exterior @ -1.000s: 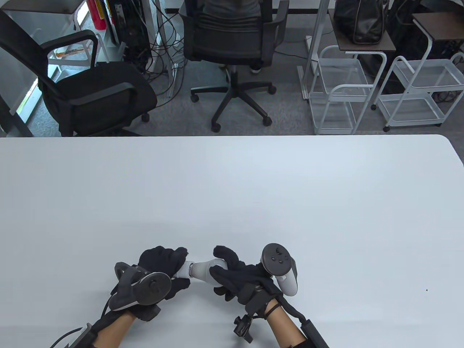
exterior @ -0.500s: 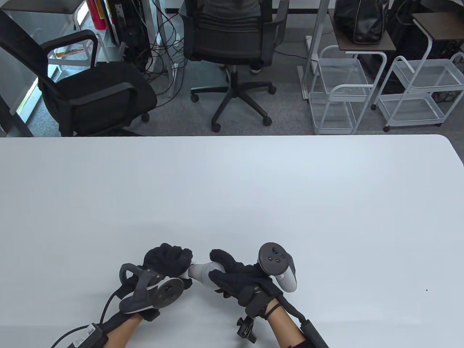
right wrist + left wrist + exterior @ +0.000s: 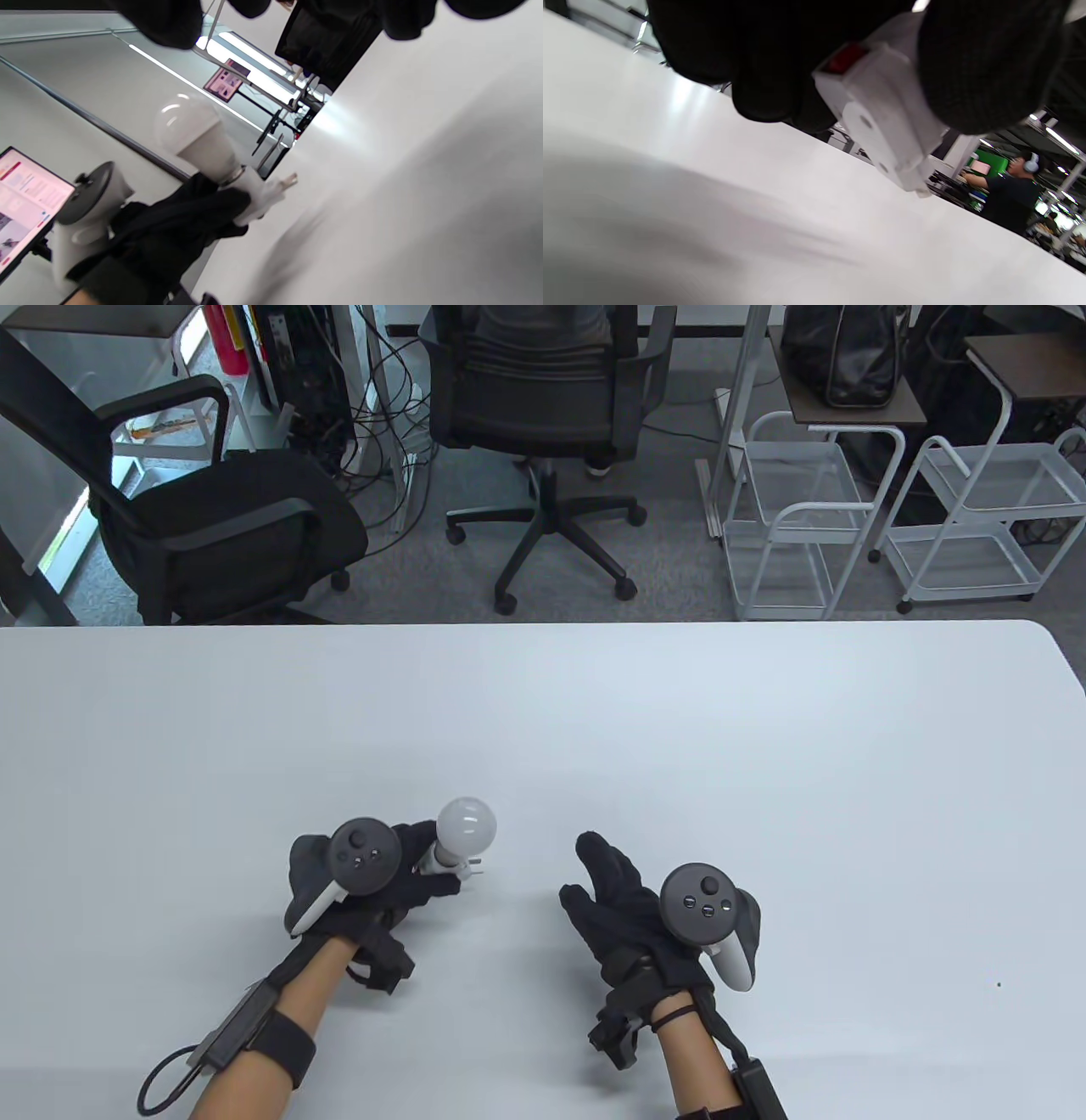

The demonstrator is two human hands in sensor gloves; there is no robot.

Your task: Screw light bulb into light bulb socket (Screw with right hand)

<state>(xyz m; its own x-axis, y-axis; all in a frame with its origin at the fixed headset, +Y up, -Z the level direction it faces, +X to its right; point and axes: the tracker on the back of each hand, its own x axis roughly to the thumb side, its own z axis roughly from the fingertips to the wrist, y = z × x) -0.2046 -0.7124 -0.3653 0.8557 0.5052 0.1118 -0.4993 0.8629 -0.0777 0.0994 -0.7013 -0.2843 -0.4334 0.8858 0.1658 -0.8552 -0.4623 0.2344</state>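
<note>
My left hand [image 3: 399, 874] grips the white socket [image 3: 439, 861], which has a red switch on its body [image 3: 882, 127]. The white light bulb [image 3: 465, 824] sits in the socket and points up and away from me. The right wrist view shows the bulb [image 3: 193, 133] standing out of the socket [image 3: 256, 192] with plug prongs at its side, held above the white table [image 3: 543, 729]. My right hand [image 3: 607, 886] is open and empty, fingers spread, to the right of the bulb and apart from it.
The white table [image 3: 764, 780] spans the view; its far edge runs at mid-frame. Beyond it stand two black office chairs [image 3: 534, 398] and white wire carts [image 3: 976, 517] on the floor.
My right hand has let go of the bulb and moved right, opening. My left hand has turned and lifted the socket away from me, so the bulb now points up.
</note>
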